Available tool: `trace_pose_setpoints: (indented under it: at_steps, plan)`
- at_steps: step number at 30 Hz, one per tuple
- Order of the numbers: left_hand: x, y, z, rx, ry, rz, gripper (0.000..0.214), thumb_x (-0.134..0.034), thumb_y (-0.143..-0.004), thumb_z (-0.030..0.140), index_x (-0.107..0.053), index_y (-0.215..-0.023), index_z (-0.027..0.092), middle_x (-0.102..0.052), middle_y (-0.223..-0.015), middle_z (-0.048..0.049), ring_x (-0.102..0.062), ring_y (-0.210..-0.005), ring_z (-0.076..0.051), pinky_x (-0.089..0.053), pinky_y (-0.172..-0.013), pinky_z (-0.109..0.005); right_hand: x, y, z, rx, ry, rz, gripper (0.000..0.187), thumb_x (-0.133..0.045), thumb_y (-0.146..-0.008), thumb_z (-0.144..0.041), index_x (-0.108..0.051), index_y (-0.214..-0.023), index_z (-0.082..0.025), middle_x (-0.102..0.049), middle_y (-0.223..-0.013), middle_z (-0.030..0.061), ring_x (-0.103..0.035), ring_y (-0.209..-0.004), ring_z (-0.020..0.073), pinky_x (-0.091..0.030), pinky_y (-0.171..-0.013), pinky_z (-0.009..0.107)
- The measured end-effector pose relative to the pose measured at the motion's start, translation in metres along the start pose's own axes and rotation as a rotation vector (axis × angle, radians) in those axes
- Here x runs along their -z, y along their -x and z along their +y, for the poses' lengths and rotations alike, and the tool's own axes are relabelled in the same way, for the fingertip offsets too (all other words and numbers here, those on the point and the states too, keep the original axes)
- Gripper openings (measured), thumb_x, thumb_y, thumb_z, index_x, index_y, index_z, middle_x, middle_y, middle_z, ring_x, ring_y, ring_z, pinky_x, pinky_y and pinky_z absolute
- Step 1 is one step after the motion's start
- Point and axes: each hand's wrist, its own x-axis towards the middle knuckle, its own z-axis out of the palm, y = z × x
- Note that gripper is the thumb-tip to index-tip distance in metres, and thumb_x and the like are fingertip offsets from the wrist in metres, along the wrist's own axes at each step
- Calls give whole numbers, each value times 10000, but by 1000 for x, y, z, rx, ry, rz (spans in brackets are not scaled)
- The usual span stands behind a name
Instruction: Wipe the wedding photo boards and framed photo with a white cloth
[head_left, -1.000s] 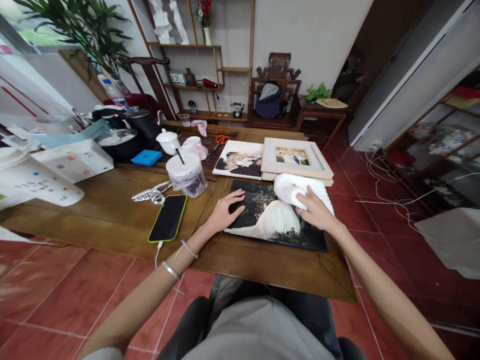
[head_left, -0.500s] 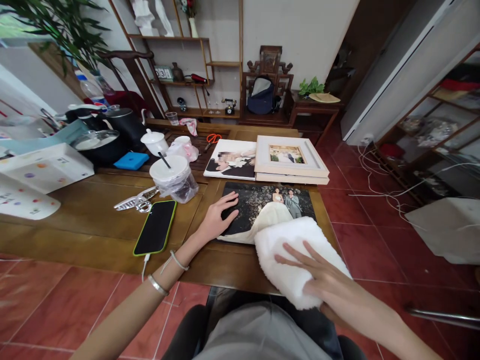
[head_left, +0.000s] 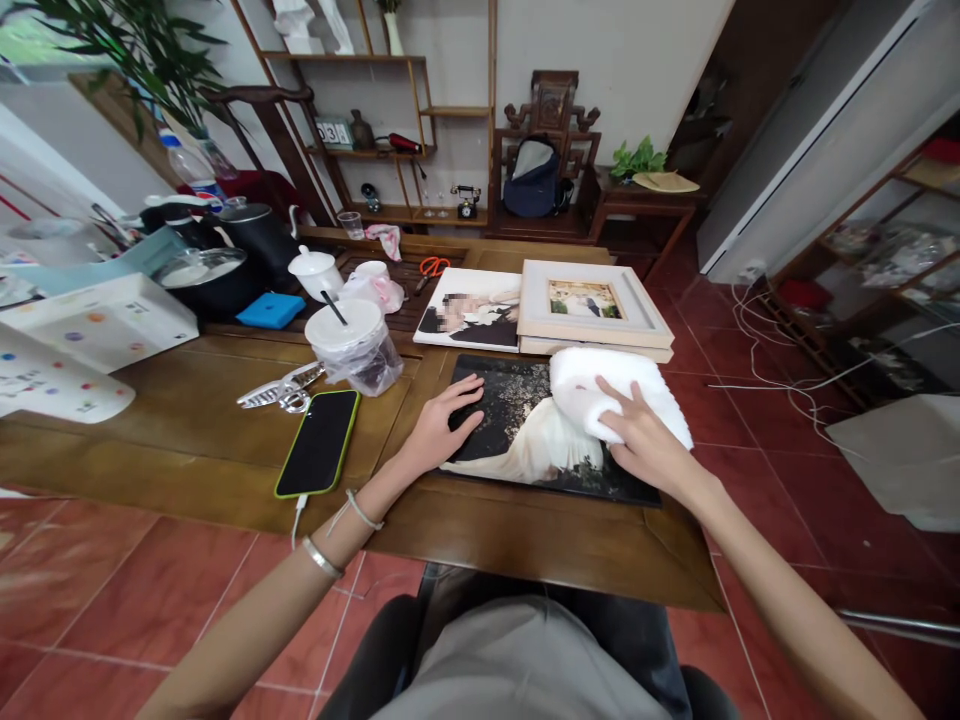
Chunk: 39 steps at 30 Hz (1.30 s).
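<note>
Dark photo panel (head_left: 525, 430): flat on bench (head_left: 525, 535). Left hand (head_left: 439, 430): spread, on panel's left part. Right hand (head_left: 649, 440): fingers parted over white cloth (head_left: 579, 380) at panel's upper right; pinching or not, cannot tell. Wiping apparently unfinished; amount already covered, not discernible.

I see both arms (head_left: 262, 612) stretched forward, slanting inward; the left hand (head_left: 439, 428) lies palm down, thumb (head_left: 469, 427) standing apart from its fingers (head_left: 459, 395); the right hand (head_left: 649, 442) rests palm down too, fingers spread.

a wooden table (head_left: 465, 535) carries a dark photo panel (head_left: 551, 440), phone (head_left: 317, 445) and bagged cup (head_left: 348, 328).
</note>
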Motion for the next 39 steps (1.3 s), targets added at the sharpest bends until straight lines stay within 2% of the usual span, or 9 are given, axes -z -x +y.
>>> trace_pose_setpoints:
  at_steps: [7,10,14,21,26,29,33,37,39]
  plan:
    - [0,1,0,5,-1,9,281,-572,-861,259,-659,-1106,153,-597,-1285,-126,-509,-1251,-240,-401,-1064,-456,19,62,-77,12,-95,-196,432,-377,-557,61,-612,-823,-186,-303,-1511,48,-53,-1417,304,-106,-1114,644]
    - [0,1,1,-4,-5,3,283,-569,-862,254,-655,-1111,151,-595,-1286,-130,-506,-1254,-241,-405,-1061,-458,26,79,-92,84,-156,-251,425,-378,-530,55,-591,-798,-196,-309,-1508,8,-53,-1419,292,-74,-1127,632]
    - [1,0,0,-24,-22,-13,294,-559,-868,253,-640,-1134,156,-586,-1297,-131,-499,-1261,-236,-400,-1064,-463,30,69,-69,111,-236,-222,389,-378,-564,43,-563,-805,-199,-354,-1485,42,-135,-1412,255,-142,-1150,554]
    - [2,0,-1,-46,-25,-41,314,-541,-880,267,-620,-1164,159,-563,-1325,-131,-483,-1275,-236,-383,-1076,-468,10,-3,-1,1,-133,-27,316,-376,-612,26,-510,-772,-212,-527,-1354,106,-309,-1360,270,-156,-1133,567]
    - [3,0,-2,-36,-22,-30,305,-544,-879,289,-630,-1150,180,-571,-1317,-117,-494,-1265,-243,-390,-1070,-474,-4,-30,1,-19,-42,26,365,-407,-610,22,-558,-877,-175,-420,-1435,143,-210,-1389,338,-140,-1070,684]
    - [3,-1,-1,-19,-19,-28,305,-543,-880,298,-635,-1146,181,-579,-1307,-113,-498,-1261,-243,-388,-1072,-468,-4,-22,-13,-7,5,10,397,-402,-592,44,-582,-887,-153,-384,-1455,155,-162,-1398,349,-161,-1055,701]
    - [2,0,-1,-3,-14,-32,314,-539,-885,302,-630,-1159,178,-572,-1315,-115,-491,-1266,-244,-383,-1075,-463,3,15,-54,29,-25,-63,442,-399,-565,56,-627,-882,-151,-365,-1469,142,-129,-1408,330,-140,-1085,670]
    - [1,1,-2,-12,-11,-31,305,-541,-885,298,-631,-1152,180,-571,-1317,-111,-491,-1267,-241,-384,-1075,-463,4,52,-102,102,-94,-156,443,-429,-551,31,-672,-843,-195,-277,-1518,52,-83,-1415,331,-27,-1093,675]
    - [1,1,-3,-20,-10,-34,306,-544,-884,294,-628,-1152,174,-571,-1317,-116,-489,-1269,-239,-381,-1077,-461,4,59,-112,123,-118,-172,427,-438,-544,18,-679,-818,-204,-265,-1522,25,-91,-1416,326,-12,-1101,659]
